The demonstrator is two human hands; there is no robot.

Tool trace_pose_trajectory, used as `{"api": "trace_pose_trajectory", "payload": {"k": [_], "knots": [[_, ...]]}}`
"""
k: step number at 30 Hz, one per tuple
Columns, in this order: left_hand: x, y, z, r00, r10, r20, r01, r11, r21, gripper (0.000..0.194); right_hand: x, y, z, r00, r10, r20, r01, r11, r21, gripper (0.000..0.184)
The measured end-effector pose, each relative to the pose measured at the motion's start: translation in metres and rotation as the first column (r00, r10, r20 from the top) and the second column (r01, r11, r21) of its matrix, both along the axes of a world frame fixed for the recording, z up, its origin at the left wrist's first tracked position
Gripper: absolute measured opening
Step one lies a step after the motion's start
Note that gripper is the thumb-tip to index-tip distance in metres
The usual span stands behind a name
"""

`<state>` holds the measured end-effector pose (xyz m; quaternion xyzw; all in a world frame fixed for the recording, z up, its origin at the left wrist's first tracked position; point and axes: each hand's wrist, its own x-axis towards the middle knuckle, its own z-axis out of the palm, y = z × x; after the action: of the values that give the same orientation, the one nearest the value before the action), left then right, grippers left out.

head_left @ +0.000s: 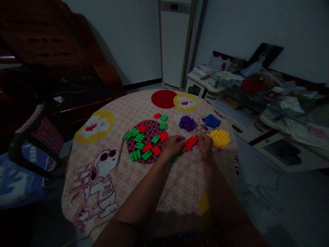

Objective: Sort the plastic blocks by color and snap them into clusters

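Between my two hands is a cluster of red plastic building blocks (191,141), a little above the tablecloth or resting on it; I cannot tell which. My left hand (174,145) has its fingers pinched at the cluster's left end. Closed on the right end is my right hand (205,144), whose fingertips are partly hidden. A green block (175,157) shows under my left wrist. Loose green blocks (139,138) and red blocks (156,150) lie scattered to the left. Beyond my hands stand a purple block cluster (187,123), a blue one (212,120) and a yellow one (220,138).
The round table wears a patterned cloth (144,192) with cartoon prints. A dark wooden bench (84,51) and a chair or cart frame (38,137) stand at left. On the right, a low cabinet (280,152) carries clutter. A tall white appliance (174,44) stands behind.
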<state>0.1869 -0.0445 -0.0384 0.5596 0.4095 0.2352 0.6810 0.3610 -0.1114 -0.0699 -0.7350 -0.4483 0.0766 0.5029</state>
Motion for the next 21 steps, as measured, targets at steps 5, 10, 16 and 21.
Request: {"api": "trace_pose_trajectory", "payload": {"k": [5, 10, 16, 21], "knots": [[-0.006, -0.003, 0.005, 0.994, -0.005, -0.105, 0.032, 0.965, 0.259, 0.030, -0.003, 0.000, 0.003, 0.998, -0.027, -0.049, 0.027, 1.000, 0.008, 0.044], [-0.011, -0.009, 0.012, 0.955, -0.035, -0.294, 0.173, 0.871, 0.459, 0.050, -0.003, 0.000, 0.001, 0.998, -0.034, -0.051, 0.034, 0.999, 0.005, 0.043], [-0.004, -0.014, 0.009, 0.950, -0.039, -0.310, 0.192, 0.856, 0.480, 0.053, -0.003, -0.001, 0.006, 0.996, -0.033, -0.078, 0.032, 0.999, -0.018, 0.043], [-0.014, 0.001, 0.010, 0.926, 0.037, -0.376, 0.212, 0.772, 0.599, 0.052, -0.003, -0.001, 0.006, 0.997, -0.028, -0.071, 0.027, 1.000, -0.012, 0.043]]}}
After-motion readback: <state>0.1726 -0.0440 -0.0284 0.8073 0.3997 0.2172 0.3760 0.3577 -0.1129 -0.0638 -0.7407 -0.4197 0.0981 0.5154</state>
